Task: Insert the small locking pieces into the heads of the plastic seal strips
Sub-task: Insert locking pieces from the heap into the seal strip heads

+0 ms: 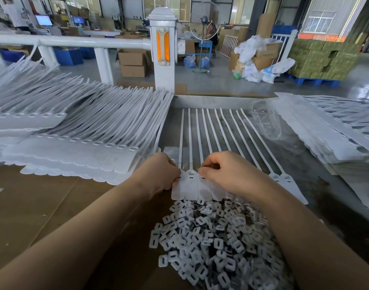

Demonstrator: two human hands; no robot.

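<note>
Pinching at the head end of a joined row of strips (197, 185), the right hand (225, 172) has thumb and forefinger curled together over the third head from the left; whether a locking piece sits in that grip I cannot tell, as the fingers hide it. The left hand (160, 172) grips the row's left edge, fingers curled round it, steadying it on the surface (317, 185).

The strips' tails run straight away from the person, so their long axis points forward, with the heads in a line running left to right just under both hands. The filling would then seem to run sideways along that line, toward the heads further right (281, 177), and the right hand is the nearer one for those.

A pile of pieces (212, 243) lies just behind the heads, between the forearms, touching the row's near edge. Stacks of strips rest to the left (74, 139) and right (334, 130).
</note>
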